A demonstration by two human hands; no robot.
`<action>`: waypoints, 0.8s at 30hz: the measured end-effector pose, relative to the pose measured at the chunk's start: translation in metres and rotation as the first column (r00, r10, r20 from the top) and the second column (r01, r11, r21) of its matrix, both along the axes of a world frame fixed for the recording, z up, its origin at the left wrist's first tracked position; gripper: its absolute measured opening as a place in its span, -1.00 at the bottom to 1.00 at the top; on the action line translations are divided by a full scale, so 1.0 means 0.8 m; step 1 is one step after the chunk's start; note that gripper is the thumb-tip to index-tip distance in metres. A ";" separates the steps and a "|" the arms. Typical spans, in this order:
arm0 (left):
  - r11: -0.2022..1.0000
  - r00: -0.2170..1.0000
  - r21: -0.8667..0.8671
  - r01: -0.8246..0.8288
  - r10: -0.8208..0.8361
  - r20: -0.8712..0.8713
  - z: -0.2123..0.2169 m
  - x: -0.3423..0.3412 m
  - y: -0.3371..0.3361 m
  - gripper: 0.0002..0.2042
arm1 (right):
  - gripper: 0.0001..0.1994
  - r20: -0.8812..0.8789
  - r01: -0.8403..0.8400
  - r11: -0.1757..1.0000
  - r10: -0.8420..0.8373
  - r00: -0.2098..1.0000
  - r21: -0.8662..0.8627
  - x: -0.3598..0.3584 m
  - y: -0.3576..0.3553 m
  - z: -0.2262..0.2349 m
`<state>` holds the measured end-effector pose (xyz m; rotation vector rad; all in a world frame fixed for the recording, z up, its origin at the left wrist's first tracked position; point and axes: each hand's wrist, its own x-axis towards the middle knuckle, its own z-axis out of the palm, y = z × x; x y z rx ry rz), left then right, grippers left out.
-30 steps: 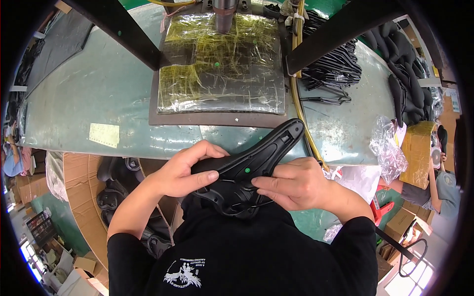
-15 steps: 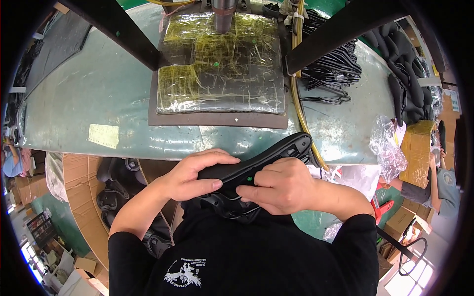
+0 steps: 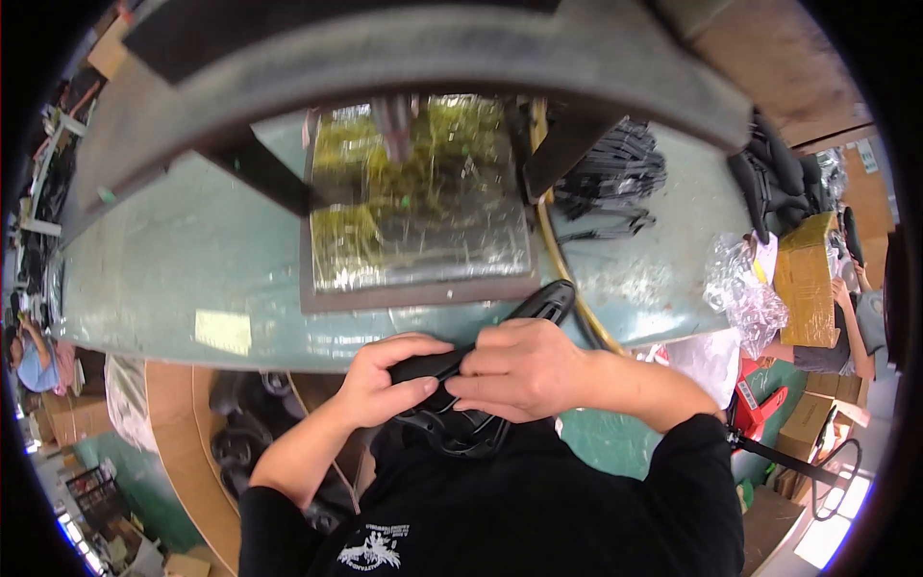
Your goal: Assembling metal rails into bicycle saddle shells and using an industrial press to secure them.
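R hand (image 3: 524, 370) has shifted in toward the L thumb vs. the prev. frame, so the gap b/w hands is narrower; the view has tipped too, w/ a blurred dark curved frame (image 3: 433, 58) now crossing beyond the wrapped pad (image 3: 433, 221), the ref. for all places below.

Task item: black bike saddle (image 3: 423, 367), held up on the near side of the pad, its nose just off the pad's near R corner, its wide end near the wearer's black shirt (image 3: 538, 510). L hand (image 3: 394, 380) is wrapped partway round the wide part, thumb on the near face, fingers on the far one: firm hold. R hand has its fingers curled in & lies over the saddle's mid part; tips hidden/blurred, so can't tell how tight they are or if they pinch a small part.

Around the pad: dark base plate (image 3: 423, 295) under it; yellow hose (image 3: 567, 274) along its R side; pile of black bent rods (image 3: 611, 173) further R; pale paper (image 3: 223, 331) to its near L; cardboard box (image 3: 178, 423) w/ more saddles (image 3: 255, 413) beyond that, nearer the wearer; crumpled clear plastic (image 3: 740, 288) well to its R.
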<state>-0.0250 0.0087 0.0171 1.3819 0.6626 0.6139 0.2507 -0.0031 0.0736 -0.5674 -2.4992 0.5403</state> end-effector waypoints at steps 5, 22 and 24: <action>0.820 0.835 -0.260 -0.511 0.545 0.078 -0.002 0.021 0.034 -0.65 | -0.17 -0.093 0.655 0.742 -0.669 0.738 -0.143 -0.013 0.015 0.011; 0.192 0.725 0.941 -0.278 0.684 0.074 -0.011 0.064 0.190 -0.83 | -0.48 -0.279 0.848 0.529 -0.809 0.517 0.036 -0.061 0.162 -0.080; 0.173 0.724 0.934 -0.313 0.680 0.117 -0.016 0.064 0.184 -0.81 | -0.42 -0.270 0.838 0.545 -0.806 0.527 0.009 -0.061 0.154 -0.081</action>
